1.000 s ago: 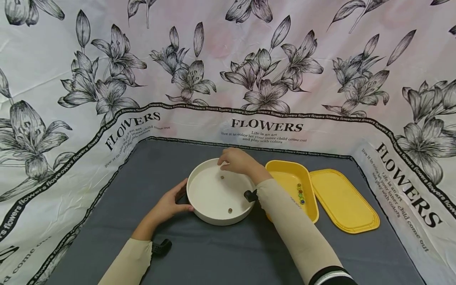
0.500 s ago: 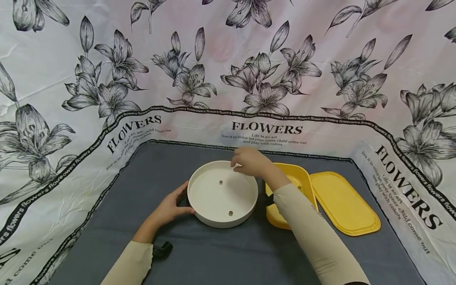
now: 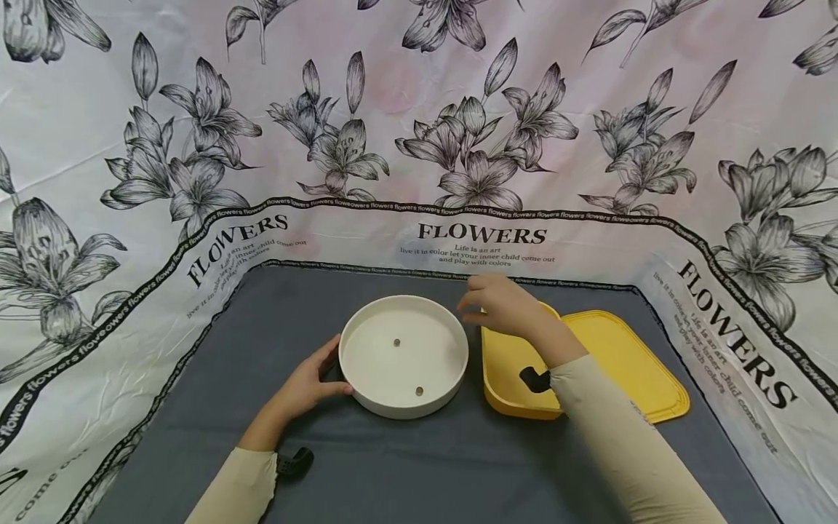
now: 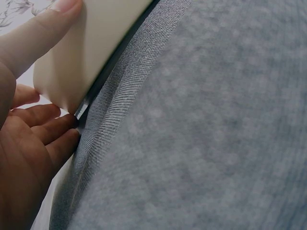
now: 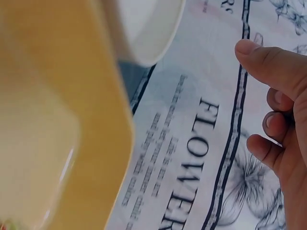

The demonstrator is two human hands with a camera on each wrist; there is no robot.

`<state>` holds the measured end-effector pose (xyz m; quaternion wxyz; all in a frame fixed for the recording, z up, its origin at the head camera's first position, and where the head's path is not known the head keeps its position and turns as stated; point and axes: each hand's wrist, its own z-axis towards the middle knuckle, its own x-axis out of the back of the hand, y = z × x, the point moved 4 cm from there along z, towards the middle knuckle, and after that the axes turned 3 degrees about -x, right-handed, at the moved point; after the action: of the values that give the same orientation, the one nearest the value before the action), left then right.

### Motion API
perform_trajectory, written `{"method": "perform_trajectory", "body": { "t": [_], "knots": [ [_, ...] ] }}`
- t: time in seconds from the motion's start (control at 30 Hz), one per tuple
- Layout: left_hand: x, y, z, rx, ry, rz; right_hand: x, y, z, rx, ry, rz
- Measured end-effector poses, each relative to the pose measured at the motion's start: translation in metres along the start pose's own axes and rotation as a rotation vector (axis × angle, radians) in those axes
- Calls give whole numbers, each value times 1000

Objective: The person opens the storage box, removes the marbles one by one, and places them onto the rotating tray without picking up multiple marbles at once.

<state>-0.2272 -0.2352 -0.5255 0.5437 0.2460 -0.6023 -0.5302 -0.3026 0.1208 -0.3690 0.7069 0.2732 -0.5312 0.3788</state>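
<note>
A round white dish [image 3: 406,409] stands on the grey cloth. Two small brownish beads lie apart in it: one bead [image 3: 396,342] just above the middle, the other bead [image 3: 420,391] near the front wall. My left hand [image 3: 304,389] touches the dish's outer left side, thumb toward the front; in the left wrist view its fingertips [image 4: 69,122] meet the lower edge. Just right of the dish, my right hand [image 3: 504,306] hovers at the far part of a yellow box [image 3: 513,409]. Its fingers are loosely bent, and nothing shows between thumb and fingers in the right wrist view.
A flat yellow lid [image 3: 622,342] lies right of the box, partly behind the right sleeve [image 3: 622,429]. Tiny coloured beads [image 5: 7,224] show in the box's corner. White flower-printed cloth [image 3: 471,145] rises behind and beside the grey surface.
My right hand has moved right, from above the dish to the yellow box. The upper bead has shifted slightly toward the dish's middle. My left hand stays against the dish.
</note>
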Motion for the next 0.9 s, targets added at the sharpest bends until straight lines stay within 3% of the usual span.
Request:
{"method": "perform_trajectory", "body": {
  "t": [0.2,0.47,0.9],
  "knots": [
    [1,1,1,2,5,8,5,12,-28,-54,-40,-1],
    [-1,-2,0,1,-7,21,10,23,-57,-84,-24,-9],
    [-1,-3,0,13,2,25,-4,36,-103,-164,-106,7]
  ]
}}
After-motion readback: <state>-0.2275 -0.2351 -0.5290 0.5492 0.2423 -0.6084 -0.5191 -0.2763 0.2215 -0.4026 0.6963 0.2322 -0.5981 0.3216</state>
